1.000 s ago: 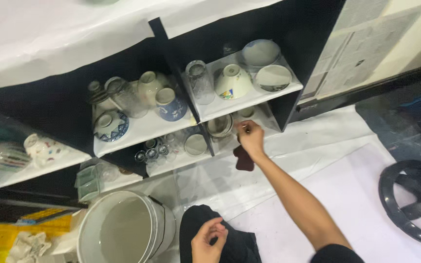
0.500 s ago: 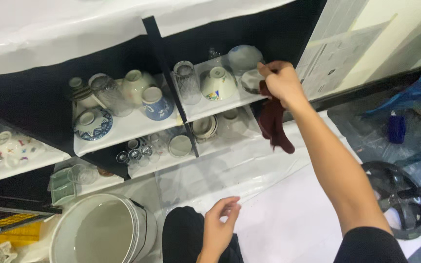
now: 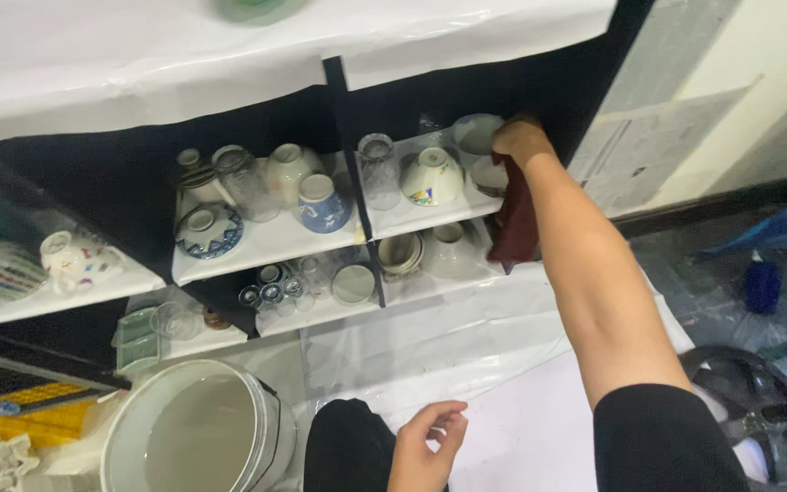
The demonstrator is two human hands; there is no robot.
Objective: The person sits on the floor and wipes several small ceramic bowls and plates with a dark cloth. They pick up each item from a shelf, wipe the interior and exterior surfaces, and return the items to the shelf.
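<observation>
From the head view, a dark red cloth is gripped in the right hand at the upper shelf, against a white bowl. The left hand is held loosely curled and empty. The other dishes appear not yet reached.

Even, fairly bright light from above glares off the white plastic sheet on top, leaves the black shelf recesses in deep shadow, and the picture is soft throughout, smeared at its edges.
</observation>
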